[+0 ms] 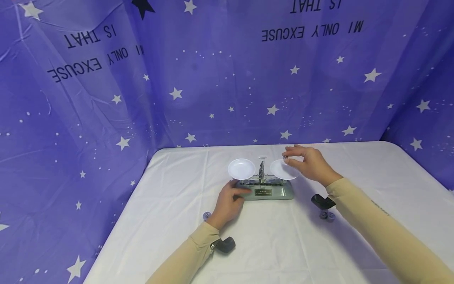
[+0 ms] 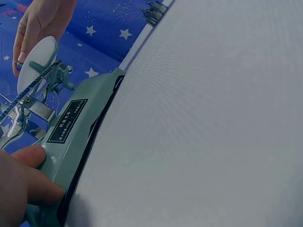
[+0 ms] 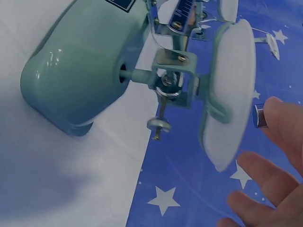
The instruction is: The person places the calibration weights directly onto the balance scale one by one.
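A green balance scale (image 1: 283,193) with two white pans stands on the table. My left hand (image 1: 228,203) grips the left end of its base, with a thumb and finger on the green casing in the left wrist view. Above the right pan (image 1: 280,169), my right hand (image 1: 312,163) pinches a small shiny metal cylinder (image 3: 259,116) between thumb and fingertips. The cylinder is beside the pan's white face in the right wrist view. The left pan (image 1: 241,169) holds nothing visible.
Several small metal pieces with knobs (image 2: 154,12) stand on the table to the right of the scale. A small round piece (image 1: 207,215) lies by my left wrist. Black wrist cameras (image 1: 225,245) hang below both sleeves. Purple star-printed curtains (image 1: 273,79) enclose the white table (image 1: 276,244).
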`<state>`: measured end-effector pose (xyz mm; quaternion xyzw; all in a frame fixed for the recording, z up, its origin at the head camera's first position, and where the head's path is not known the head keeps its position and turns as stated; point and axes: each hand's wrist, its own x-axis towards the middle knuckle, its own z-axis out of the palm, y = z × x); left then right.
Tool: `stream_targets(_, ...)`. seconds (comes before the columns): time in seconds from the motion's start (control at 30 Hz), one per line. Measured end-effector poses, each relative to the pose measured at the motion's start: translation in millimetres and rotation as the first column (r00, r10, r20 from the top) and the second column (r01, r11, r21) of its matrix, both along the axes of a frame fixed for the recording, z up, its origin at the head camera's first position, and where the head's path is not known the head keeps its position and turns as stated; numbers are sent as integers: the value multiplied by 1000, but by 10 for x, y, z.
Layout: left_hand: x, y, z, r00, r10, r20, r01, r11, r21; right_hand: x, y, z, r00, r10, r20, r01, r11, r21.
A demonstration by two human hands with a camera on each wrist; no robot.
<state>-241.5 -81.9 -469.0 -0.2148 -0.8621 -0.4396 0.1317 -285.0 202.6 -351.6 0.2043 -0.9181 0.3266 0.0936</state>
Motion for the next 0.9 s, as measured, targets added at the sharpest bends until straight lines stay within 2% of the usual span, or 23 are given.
stream_targets(0.37, 5, 2, 16, 1000, 1, 9, -1, 1000, 3, -46, -61, -128, 998, 24, 56, -24, 1000, 6)
stream_targets(0.9, 3, 4, 11, 1000, -1, -2, 1, 1000, 9, -74, -114, -190, 992, 35, 121, -36, 999, 1)
